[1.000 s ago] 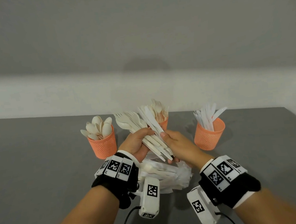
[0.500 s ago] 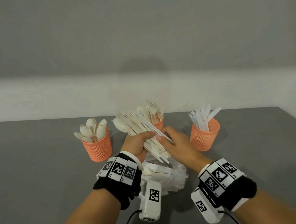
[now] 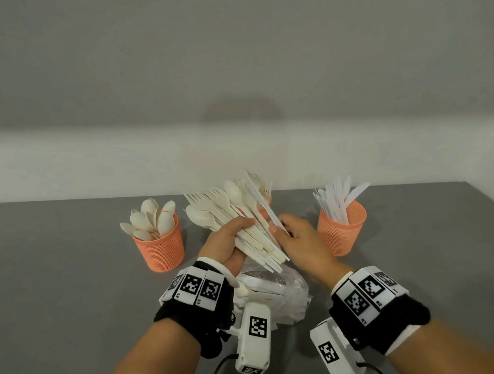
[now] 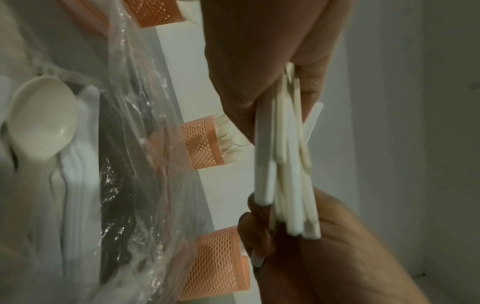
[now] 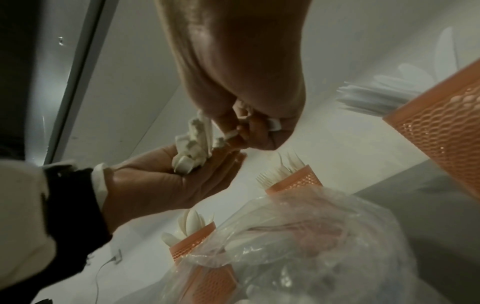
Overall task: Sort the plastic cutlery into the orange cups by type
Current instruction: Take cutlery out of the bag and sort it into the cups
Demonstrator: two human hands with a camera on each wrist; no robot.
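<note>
My left hand [image 3: 230,243] grips a fanned bundle of cream plastic cutlery [image 3: 237,218], forks and spoons mixed, held above the table. My right hand [image 3: 297,239] pinches a single white knife [image 3: 262,203] by its handle at the bundle's right side. Three orange mesh cups stand behind: the left cup [image 3: 162,246] holds spoons, the middle cup [image 3: 262,211] holds forks and is mostly hidden by the bundle, the right cup [image 3: 343,228] holds white knives. In the left wrist view the bundle's handles [image 4: 285,164] run between both hands.
A clear plastic bag [image 3: 277,296] with more cutlery lies on the grey table [image 3: 51,283] under my hands. A pale wall runs along the table's far edge. The table's right edge slants near the knife cup.
My right hand has drawn one white knife out of the bundle and lifted it up and rightward. The left hand keeps its grip on the bundle.
</note>
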